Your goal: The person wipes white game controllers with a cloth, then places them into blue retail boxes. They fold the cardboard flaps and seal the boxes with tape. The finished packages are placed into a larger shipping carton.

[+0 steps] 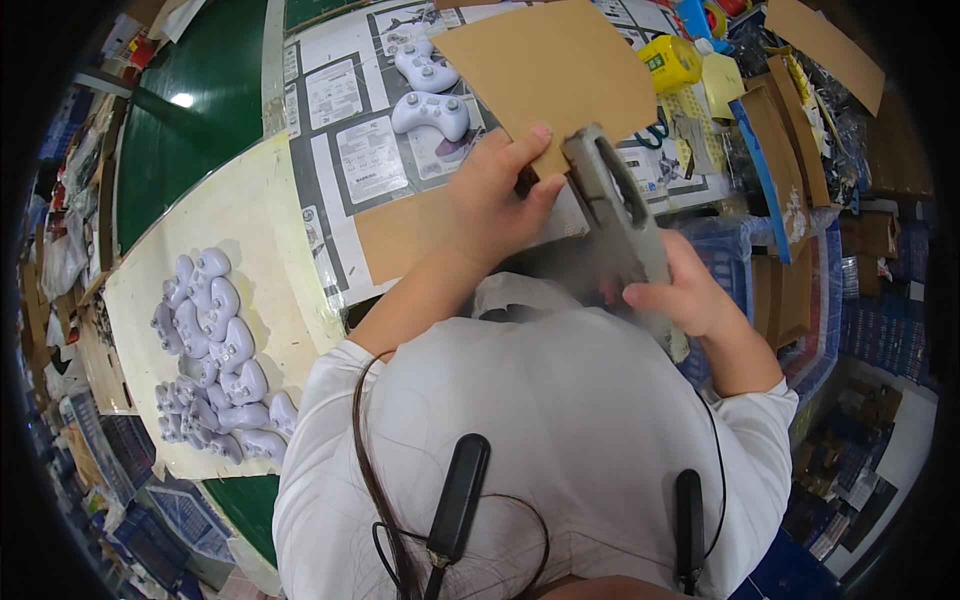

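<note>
My left hand pinches the near corner of a flat brown cardboard sheet between thumb and fingers. The sheet is raised over the worktable. In my right hand is a long, worn grey tool with a slot along its upper part, partly blurred; its kind is not clear. The tool's far end is beside the corner of the sheet, close to my left thumb; whether they touch I cannot tell. Two white game controllers lie just beyond my left hand. Another brown cardboard piece lies flat beneath my left forearm.
Several white game controllers are heaped on a cream board at the left. Printed sheets cover the table. A yellow bottle, green-handled scissors and an open cardboard box stand or lie at the right.
</note>
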Action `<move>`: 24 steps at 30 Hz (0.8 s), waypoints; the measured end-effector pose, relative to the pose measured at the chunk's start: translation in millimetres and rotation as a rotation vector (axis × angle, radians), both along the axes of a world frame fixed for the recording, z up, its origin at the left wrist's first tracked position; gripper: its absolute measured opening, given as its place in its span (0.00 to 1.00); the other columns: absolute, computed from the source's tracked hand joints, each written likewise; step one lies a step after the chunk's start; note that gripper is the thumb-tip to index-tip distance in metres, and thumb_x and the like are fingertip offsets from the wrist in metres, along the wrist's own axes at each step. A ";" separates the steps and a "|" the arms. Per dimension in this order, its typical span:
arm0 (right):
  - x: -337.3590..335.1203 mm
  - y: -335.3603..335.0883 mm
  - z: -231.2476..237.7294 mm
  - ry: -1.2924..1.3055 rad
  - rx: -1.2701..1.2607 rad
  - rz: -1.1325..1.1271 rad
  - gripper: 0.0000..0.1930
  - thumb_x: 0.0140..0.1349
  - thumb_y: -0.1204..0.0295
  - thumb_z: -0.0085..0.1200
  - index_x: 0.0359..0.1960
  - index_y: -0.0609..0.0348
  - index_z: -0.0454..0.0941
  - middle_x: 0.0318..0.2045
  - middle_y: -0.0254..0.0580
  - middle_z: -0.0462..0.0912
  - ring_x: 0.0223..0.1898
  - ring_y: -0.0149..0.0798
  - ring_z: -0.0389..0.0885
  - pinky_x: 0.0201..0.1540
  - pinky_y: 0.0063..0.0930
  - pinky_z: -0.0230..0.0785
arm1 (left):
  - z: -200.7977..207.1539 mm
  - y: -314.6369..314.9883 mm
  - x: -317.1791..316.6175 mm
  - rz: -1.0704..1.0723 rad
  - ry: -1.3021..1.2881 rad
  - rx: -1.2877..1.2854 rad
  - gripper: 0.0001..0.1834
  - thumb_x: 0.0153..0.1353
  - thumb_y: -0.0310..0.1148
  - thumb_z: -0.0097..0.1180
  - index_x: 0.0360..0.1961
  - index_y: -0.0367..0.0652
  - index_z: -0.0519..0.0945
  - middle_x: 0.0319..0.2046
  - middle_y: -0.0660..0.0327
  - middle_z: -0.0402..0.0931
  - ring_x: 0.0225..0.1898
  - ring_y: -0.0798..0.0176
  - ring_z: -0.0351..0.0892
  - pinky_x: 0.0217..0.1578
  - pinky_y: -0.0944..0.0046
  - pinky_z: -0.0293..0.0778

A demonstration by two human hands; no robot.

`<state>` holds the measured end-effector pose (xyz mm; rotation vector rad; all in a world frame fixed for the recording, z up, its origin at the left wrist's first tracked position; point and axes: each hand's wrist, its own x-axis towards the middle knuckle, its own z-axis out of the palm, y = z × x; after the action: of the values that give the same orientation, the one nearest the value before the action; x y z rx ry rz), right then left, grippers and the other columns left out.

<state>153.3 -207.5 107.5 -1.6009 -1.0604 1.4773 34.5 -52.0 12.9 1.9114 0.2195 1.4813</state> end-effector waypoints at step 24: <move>90.5 -42.0 -74.0 0.139 -0.123 -0.532 0.22 0.48 0.61 0.53 0.38 0.66 0.70 0.29 0.42 0.76 0.33 0.37 0.75 0.38 0.26 0.67 | -3.9 1.8 8.9 0.087 -0.074 -0.310 0.22 0.47 0.18 0.53 0.46 0.39 0.66 0.41 0.56 0.68 0.43 0.63 0.69 0.43 0.67 0.65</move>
<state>243.8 -249.5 33.5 -1.6695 -0.4212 1.2779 43.4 -50.2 9.0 1.6144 0.4753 1.4750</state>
